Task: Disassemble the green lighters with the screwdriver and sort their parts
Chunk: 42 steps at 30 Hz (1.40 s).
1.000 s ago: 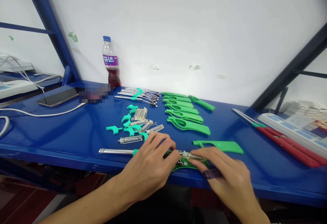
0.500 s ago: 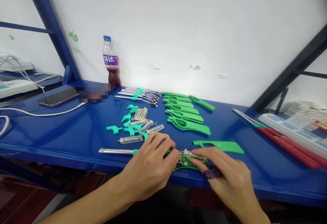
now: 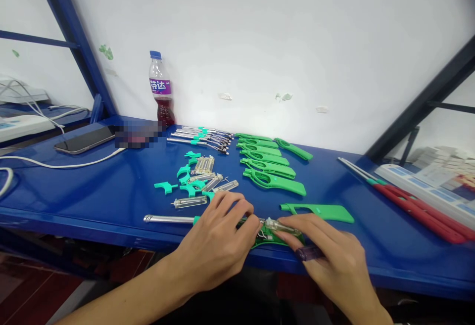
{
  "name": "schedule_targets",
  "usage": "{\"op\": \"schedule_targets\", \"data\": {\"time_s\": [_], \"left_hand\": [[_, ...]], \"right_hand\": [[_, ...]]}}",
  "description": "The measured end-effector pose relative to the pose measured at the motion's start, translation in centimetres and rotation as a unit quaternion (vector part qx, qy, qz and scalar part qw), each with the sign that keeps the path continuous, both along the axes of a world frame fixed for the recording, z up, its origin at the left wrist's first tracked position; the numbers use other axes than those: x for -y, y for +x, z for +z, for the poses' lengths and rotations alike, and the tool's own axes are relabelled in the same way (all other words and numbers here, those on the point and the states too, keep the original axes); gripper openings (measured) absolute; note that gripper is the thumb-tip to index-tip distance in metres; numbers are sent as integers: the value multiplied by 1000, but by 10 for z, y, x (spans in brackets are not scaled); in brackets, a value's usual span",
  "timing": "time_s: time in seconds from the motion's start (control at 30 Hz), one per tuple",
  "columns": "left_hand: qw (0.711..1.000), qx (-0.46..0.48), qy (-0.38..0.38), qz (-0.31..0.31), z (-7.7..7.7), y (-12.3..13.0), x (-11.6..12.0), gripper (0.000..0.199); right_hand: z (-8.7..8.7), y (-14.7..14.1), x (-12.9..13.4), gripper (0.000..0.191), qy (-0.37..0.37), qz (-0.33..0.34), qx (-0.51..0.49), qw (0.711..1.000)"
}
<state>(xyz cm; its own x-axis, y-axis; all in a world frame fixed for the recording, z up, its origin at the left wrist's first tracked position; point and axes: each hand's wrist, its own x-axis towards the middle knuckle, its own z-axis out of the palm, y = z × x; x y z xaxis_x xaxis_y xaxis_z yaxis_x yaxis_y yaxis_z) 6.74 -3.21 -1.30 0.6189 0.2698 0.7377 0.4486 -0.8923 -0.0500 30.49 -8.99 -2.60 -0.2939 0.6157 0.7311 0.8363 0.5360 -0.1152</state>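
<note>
At the table's front edge lies a long-nosed lighter with a green half-shell (image 3: 276,239) and a metal nozzle tube (image 3: 168,219) pointing left. My left hand (image 3: 220,238) bends over its middle, fingers curled down onto it and hiding the trigger area. Between thumb and forefinger, my right hand (image 3: 330,251) pinches a clear fuel tank (image 3: 284,227) over the green shell; I cannot tell whether it is seated. White wires show just beneath the tank. Behind my right hand rests a loose green handle half (image 3: 328,212).
Several teal triggers (image 3: 183,172) and clear tanks (image 3: 190,202) lie beyond my left hand. Farther back are nozzle rods with wires (image 3: 200,137) and green shells (image 3: 274,181). Red lighters (image 3: 415,204) lie right; a phone (image 3: 87,139) and bottle (image 3: 160,90) stand left.
Almost nothing differs. The tank in my right fingers has shifted very slightly over the green shell; my left hand stays in place.
</note>
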Motion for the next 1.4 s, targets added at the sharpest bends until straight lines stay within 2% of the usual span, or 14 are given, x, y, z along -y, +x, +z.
{"op": "schedule_targets", "data": {"time_s": [0.4, 0.87, 1.13, 1.2, 1.27, 1.33, 1.4], "left_hand": [[1000, 5, -14, -5, -6, -1, -3, 17], [1000, -21, -10, -6, -3, -4, -1, 26], [1000, 6, -23, 4, -3, -2, 0, 24], [999, 22, -32, 17, 2, -3, -1, 22], [998, 29, -28, 42, 13, -9, -8, 20], [996, 16, -12, 88, 29, -23, -21, 18], [991, -2, -35, 130, 48, -47, -37, 20]], "right_hand": [[0, -1, 0, 12, -4, -4, 0, 1000], [2, -1, 0, 15, -15, 6, -2, 1000], [0, 0, 0, 14, -9, 6, -4, 1000], [1, -1, -1, 12, -7, 6, -6, 1000], [2, -1, -1, 11, -7, 8, -6, 1000], [3, -1, -1, 11, 2, 9, -4, 1000], [4, 1, -2, 12, 12, 12, 7, 1000]]}}
